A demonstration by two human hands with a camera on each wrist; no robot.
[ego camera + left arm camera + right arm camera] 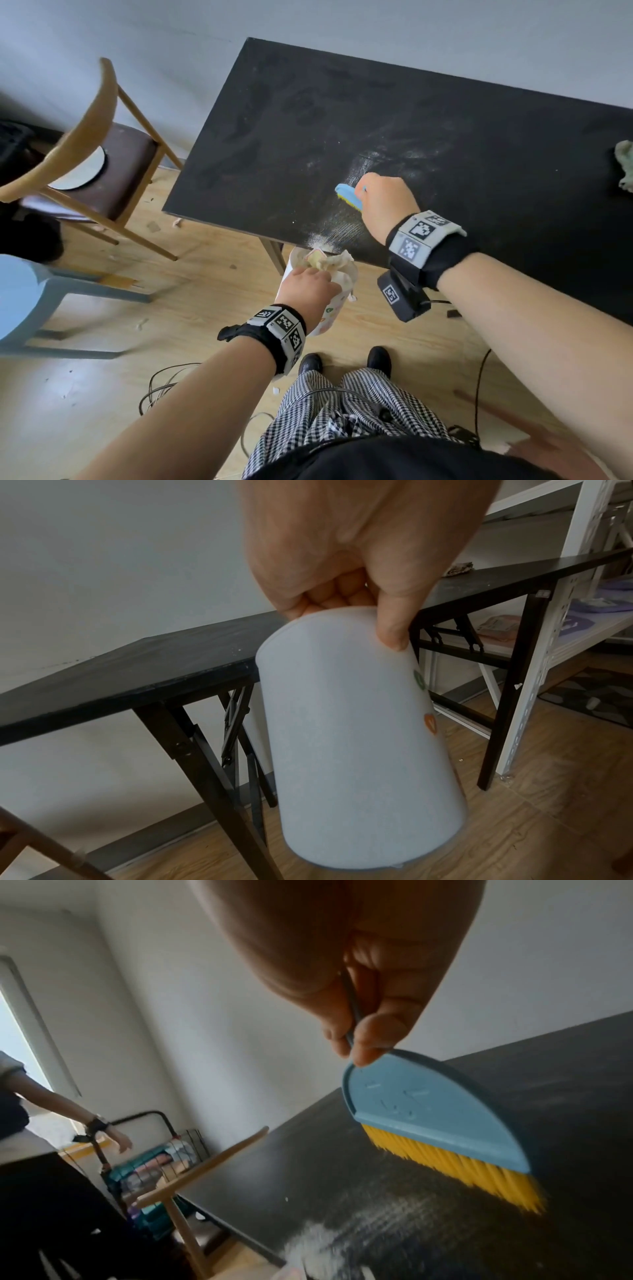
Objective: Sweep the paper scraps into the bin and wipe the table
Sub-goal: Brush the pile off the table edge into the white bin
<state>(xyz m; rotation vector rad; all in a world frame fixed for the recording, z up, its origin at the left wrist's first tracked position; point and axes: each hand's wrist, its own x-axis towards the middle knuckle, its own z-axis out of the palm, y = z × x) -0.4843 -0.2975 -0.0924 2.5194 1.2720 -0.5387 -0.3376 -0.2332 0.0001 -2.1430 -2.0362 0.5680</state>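
My right hand (pixel 383 202) grips a small blue brush with yellow bristles (pixel 349 197), whose bristles (pixel 455 1169) rest on the black table (pixel 445 137). White dust streaks (pixel 337 233) run from the brush to the near table edge. My left hand (pixel 308 287) holds a white bin (pixel 329 308) by its rim, just below that edge, tilted toward the table. Crumpled paper scraps (pixel 327 262) fill the bin's top. In the left wrist view my fingers curl inside the rim and my thumb (pixel 394 626) presses the bin's outer wall (pixel 359 750).
A crumpled green cloth (pixel 625 164) lies at the table's right edge. A wooden chair (pixel 92 154) with a round white plate stands left, a blue stool (pixel 24 301) nearer. Cables (pixel 161 387) and small scraps lie on the wood floor. Another person (pixel 51 1150) stands beyond the chair.
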